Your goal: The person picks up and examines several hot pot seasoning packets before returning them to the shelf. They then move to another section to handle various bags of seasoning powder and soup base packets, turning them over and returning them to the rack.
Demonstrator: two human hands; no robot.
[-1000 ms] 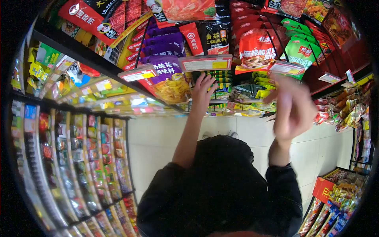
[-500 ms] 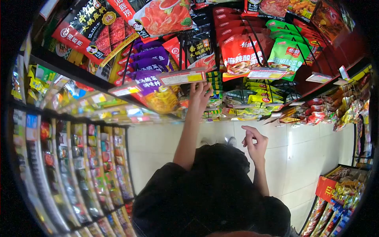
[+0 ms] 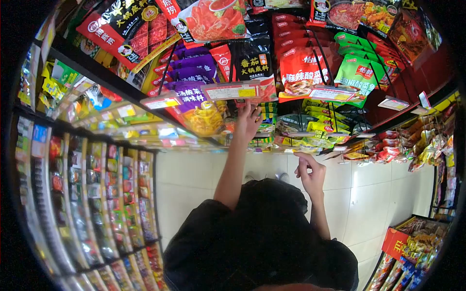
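My left hand [image 3: 248, 120] reaches up to the shelf front with its fingers spread. Its fingertips are right at the lower edge of a black-and-red hotpot base packet [image 3: 253, 62], just below a price tag [image 3: 232, 91] that partly covers that packet. Left of the hand hangs a purple-and-yellow seasoning packet [image 3: 201, 114]. My right hand [image 3: 311, 173] is held lower, over the floor and in front of the shelf, with the index finger stretched out and the other fingers loosely bent. Nothing shows in it.
Red packets [image 3: 303, 70] and green packets [image 3: 357, 72] hang on metal hooks to the right. Yellow packets [image 3: 324, 132] hang on a lower row. More filled shelves [image 3: 104, 194] line the left side. A red display box [image 3: 395, 242] stands at the lower right on the tiled floor [image 3: 374, 194].
The shelf has shifted slightly rightward in view. My left fingertips have moved from the price tag's lower edge to the bottom of the black-and-red packet. My right hand has shifted slightly left.
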